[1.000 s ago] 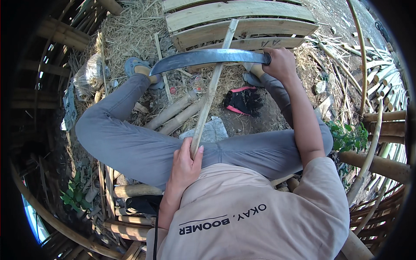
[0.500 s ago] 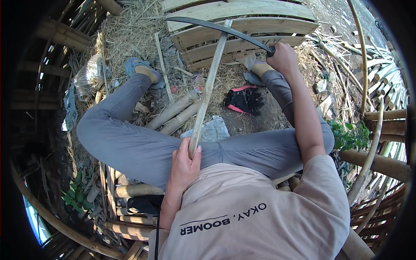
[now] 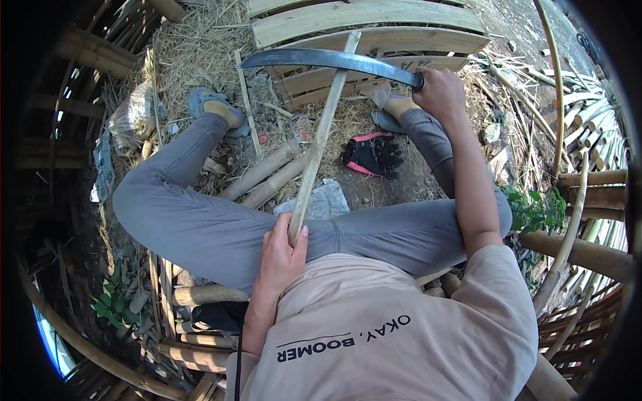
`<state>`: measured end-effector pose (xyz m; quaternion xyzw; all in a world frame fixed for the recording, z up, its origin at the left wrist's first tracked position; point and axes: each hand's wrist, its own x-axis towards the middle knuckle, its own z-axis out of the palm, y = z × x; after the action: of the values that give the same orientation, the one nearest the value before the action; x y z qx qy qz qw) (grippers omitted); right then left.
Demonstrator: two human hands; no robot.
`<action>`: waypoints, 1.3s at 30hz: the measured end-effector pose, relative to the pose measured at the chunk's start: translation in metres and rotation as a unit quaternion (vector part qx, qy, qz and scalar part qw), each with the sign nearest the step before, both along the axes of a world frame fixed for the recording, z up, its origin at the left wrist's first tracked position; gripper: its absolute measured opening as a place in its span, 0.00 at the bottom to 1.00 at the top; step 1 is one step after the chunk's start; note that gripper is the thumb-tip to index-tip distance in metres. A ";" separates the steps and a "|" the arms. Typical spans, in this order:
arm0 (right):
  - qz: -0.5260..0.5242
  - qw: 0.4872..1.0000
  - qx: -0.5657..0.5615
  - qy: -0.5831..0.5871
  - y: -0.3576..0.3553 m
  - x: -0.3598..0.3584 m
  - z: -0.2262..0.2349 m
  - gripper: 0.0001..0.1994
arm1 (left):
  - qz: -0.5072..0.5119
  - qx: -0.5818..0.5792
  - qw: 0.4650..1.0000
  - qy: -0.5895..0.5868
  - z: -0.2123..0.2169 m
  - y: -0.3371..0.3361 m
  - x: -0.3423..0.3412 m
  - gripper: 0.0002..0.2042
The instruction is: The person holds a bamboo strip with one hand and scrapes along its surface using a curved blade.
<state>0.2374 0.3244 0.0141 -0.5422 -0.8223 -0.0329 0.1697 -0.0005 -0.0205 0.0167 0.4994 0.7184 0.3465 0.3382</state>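
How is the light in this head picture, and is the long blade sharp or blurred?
Head view: sunlight falls on the straw and pallet at top; the left rim lies in deep shadow. The curved blade in the right hand looks sharp, not smeared. Fisheye bends the bamboo poles at the right edge.

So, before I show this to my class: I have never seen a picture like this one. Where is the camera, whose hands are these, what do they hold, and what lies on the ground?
The camera sits on a person's head and looks down, so you see their own arms and legs. Its wide lens bends straight edges near the rim. The left hand grips the near end of a long bamboo strip. The right hand holds a curved blade by its handle, laid across the strip's far end. The person sits with legs apart on straw-strewn ground. Between the legs lie two bamboo pieces and a black and pink glove. Wooden planks lie beyond.
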 end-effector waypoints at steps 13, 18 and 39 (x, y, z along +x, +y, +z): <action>0.105 0.994 0.020 -0.014 -0.014 -0.011 0.019 0.21 | -0.021 0.049 0.998 0.033 -0.005 -0.008 -0.002 0.11; -0.035 0.999 -0.026 0.010 0.013 0.006 0.002 0.19 | -0.006 0.027 1.000 0.010 0.001 0.000 0.001 0.10; -0.075 0.992 -0.059 0.086 0.023 0.027 -0.011 0.14 | -0.006 0.098 0.995 -0.032 0.003 -0.008 -0.004 0.08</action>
<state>0.2645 0.3471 0.0032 -0.6125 -0.7621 0.0500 0.2041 -0.0046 -0.0289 0.0199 0.5235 0.6668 0.4285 0.3124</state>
